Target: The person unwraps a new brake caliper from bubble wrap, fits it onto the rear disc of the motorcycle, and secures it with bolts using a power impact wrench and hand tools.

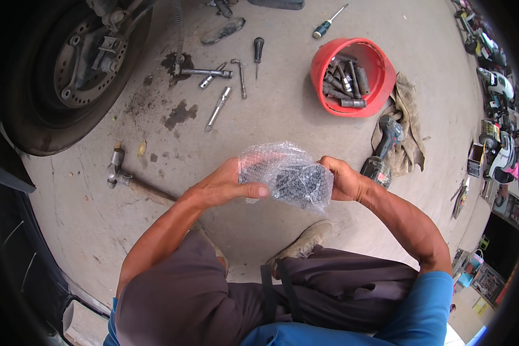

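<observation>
Between my hands, above the floor, is a clear bubble-wrap package [297,183] with something dark inside that I cannot make out. My left hand [228,183] grips its left end, thumb lying across the front and the other fingers behind the plastic. At the right end my right hand [343,179] pinches the wrap, its fingers curled round the edge. Nearest to the right hand lies a cordless power tool [384,147], partly on a brown rag [408,124]. A hammer [124,173] with a wooden handle rests on the floor left of my left forearm.
A wheel with a brake disc [83,69] stands at the far left. Beyond my hands lie a socket wrench [205,73], an extension bar [218,108] and screwdrivers [258,51]. A red helmet [380,69] holds several sockets. Parts and machines [499,144] line the right side.
</observation>
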### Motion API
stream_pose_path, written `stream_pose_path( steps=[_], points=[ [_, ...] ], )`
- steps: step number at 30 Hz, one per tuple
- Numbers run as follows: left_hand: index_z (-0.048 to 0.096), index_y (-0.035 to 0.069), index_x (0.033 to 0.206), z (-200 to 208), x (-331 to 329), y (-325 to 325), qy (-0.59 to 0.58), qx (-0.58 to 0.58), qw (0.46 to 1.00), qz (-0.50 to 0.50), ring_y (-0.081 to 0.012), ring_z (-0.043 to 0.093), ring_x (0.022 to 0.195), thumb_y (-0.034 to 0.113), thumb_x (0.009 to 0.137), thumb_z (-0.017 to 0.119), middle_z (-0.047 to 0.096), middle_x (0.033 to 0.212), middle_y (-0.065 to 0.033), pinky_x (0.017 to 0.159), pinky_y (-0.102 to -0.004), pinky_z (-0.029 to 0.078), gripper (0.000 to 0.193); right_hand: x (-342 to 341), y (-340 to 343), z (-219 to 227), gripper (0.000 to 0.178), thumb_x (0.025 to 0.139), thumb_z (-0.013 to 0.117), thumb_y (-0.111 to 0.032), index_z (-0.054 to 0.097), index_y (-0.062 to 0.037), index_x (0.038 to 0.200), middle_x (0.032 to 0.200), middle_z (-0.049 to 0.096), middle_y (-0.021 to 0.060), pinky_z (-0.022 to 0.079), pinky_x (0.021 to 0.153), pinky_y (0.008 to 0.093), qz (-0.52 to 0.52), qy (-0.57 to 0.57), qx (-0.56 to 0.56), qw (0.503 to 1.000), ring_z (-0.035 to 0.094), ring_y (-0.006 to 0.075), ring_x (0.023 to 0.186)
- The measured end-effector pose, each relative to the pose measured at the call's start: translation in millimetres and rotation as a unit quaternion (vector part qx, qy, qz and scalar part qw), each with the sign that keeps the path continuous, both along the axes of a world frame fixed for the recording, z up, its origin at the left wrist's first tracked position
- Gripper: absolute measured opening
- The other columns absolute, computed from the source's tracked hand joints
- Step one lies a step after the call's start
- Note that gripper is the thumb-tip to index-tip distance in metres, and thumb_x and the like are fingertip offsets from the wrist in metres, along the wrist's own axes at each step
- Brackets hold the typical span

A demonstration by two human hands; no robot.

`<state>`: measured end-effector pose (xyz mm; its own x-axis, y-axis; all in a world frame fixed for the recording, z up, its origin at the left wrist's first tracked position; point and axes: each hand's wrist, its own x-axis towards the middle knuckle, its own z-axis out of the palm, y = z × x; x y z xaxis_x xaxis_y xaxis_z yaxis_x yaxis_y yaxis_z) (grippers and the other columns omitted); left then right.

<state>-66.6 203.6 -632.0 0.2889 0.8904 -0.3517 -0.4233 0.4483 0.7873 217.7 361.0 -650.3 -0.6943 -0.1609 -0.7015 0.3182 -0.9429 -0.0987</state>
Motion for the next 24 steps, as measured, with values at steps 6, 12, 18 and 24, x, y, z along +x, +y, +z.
stream_pose_path(
  steps=[6,12,18,24],
  points=[
    [0.045,0.002,0.152,13,17,9,-0.025,0.043,0.999,0.007,-0.0205,0.051,0.136,0.027,0.078,0.092,0.055,0.146,-0.0091,0.113,-0.0371,0.043,0.091,-34,0,52,0.044,0.100,0.042,-0.043,0.064,-0.0061,0.109,0.094,0.065,0.0058,0.051,0.070,0.0346,0.044,-0.032,0.061,0.997,0.061,0.0192,0.080],
    [0.049,0.002,0.148,17,9,10,0.028,0.001,0.999,0.021,-0.0173,0.058,0.125,0.016,0.083,0.088,0.064,0.134,-0.0075,0.108,-0.0361,0.047,0.077,-50,-1,85,0.090,0.096,0.035,-0.082,0.053,-0.0054,0.138,0.113,0.067,0.0115,0.056,0.074,0.0355,0.206,-0.061,0.339,0.916,0.067,0.0221,0.092],
    [0.058,0.002,0.141,26,8,9,0.070,-0.025,0.997,-0.004,-0.0164,0.061,0.120,0.023,0.086,0.086,0.067,0.131,-0.0067,0.104,-0.0351,0.049,0.065,-56,-26,76,0.068,0.097,0.071,-0.045,0.046,-0.0063,0.147,0.134,0.061,0.0088,0.053,0.102,0.0431,0.080,-0.021,0.305,0.949,0.059,0.0222,0.126],
    [0.072,0.002,0.122,20,0,8,0.259,0.061,0.963,0.046,-0.0153,0.064,0.109,0.031,0.100,0.072,0.071,0.118,-0.0053,0.097,-0.0330,0.050,0.037,-56,-21,71,0.060,0.098,0.071,-0.040,0.052,-0.0020,0.139,0.123,0.067,0.0086,0.058,0.093,0.0398,-0.013,-0.064,0.309,0.949,0.067,0.0184,0.112]
  ],
)
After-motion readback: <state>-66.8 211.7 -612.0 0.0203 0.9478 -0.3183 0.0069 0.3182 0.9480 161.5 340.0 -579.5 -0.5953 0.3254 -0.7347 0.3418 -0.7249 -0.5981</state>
